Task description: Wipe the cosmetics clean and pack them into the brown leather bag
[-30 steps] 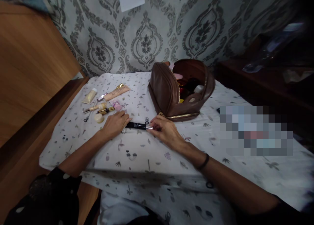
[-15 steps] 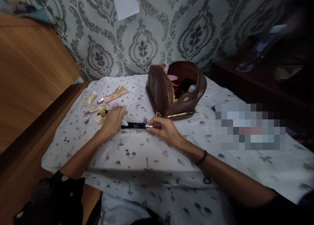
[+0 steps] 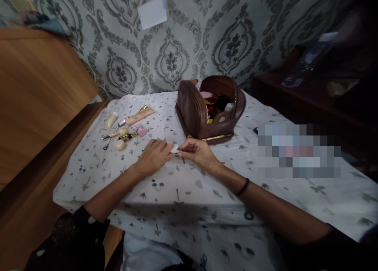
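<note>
A wall (image 3: 201,46) with a grey scroll pattern is seen behind the surface (image 3: 191,188), which is covered by a printed white cloth. Beyond the left edge, a wooden panel (image 3: 38,97) is seen. At the far right corner an unzipped brown bag (image 3: 193,109) is set, filled with small items that cannot all be made out. Towards the right edge, a patch (image 3: 298,151) is blurred out.

Over the middle of the surface, in front of the bag, the two hands are brought together, their fingertips almost touching. By the left hand (image 3: 155,156) a white wipe (image 3: 175,149) is gripped; by the right hand (image 3: 199,154) the silver end of a slim tube (image 3: 178,154) is pinched. The tube is held between the hands, mostly covered by the fingers.

Near the far left corner, a peach tube (image 3: 141,116) is laid, with a cream tube (image 3: 110,121) closer to the left edge. Nearer the hands are placed a black-and-gold stick (image 3: 128,136), a pink pot (image 3: 141,130) and a round cream pot (image 3: 120,145).
</note>
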### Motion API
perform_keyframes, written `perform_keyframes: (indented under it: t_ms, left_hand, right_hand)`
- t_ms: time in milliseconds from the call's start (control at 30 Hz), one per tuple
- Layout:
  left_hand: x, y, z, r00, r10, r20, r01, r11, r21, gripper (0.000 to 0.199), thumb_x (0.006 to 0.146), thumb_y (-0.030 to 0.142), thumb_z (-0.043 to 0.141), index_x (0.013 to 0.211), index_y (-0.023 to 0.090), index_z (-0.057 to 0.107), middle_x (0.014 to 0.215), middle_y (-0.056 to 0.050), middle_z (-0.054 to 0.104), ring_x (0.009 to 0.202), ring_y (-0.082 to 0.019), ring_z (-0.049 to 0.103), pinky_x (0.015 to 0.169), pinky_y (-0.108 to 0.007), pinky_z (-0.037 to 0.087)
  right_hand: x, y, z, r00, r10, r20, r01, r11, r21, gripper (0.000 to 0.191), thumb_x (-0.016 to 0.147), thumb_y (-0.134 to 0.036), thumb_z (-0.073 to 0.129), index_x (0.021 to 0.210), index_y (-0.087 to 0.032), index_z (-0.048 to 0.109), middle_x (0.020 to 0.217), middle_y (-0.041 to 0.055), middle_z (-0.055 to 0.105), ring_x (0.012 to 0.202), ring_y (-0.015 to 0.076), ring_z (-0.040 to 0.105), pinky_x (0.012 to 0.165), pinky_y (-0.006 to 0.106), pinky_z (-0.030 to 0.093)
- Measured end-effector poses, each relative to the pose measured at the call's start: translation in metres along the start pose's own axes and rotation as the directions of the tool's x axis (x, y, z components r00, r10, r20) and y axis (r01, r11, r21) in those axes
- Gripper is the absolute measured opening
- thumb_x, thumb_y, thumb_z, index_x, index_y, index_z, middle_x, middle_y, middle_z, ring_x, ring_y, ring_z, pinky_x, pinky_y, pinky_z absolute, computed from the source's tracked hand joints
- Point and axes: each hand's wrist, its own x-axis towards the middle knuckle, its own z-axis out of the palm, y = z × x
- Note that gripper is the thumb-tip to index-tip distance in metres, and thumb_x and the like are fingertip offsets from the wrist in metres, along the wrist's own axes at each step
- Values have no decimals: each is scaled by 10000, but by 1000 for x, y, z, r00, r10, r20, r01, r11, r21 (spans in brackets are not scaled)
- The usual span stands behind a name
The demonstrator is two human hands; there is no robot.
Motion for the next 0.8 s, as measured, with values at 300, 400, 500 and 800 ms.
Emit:
perform_keyframes:
  t_ms: [300,400,500,800]
  left_hand:
    - [-57,-56,2,997,-45,58,45,999,9,438,998,515,312,934,167,570,878,-85,613,831,-234,574,705,-332,427]
    - [-66,-59,3,995,-57,83,58,998,-5,467,996,542,289,934,168,561,872,-82,619,819,-222,595,659,-305,420]
    - [-70,-56,4,993,-79,92,78,997,15,471,998,542,282,925,167,559,854,-81,626,809,-220,607,640,-295,412]
    - [-87,-69,-14,962,-139,235,123,989,83,258,1010,367,417,894,189,565,869,-76,641,824,-223,614,632,-281,411]
  right_hand:
    - [0,-2,-4,1000,3,26,-3,999,-35,370,545,-374,896,753,-166,672,746,0,697,681,116,638,679,267,521]
    - [0,0,-5,998,24,56,-22,999,-42,374,576,-367,881,816,-163,678,736,-1,703,659,110,643,653,254,522]
    - [0,0,-5,990,63,124,-52,995,-84,412,631,-418,848,888,-155,664,618,-20,668,513,95,589,492,221,465]
    - [-2,-4,-6,989,19,147,-16,1000,-26,384,682,-446,817,864,-171,621,686,4,693,552,134,662,406,195,428]
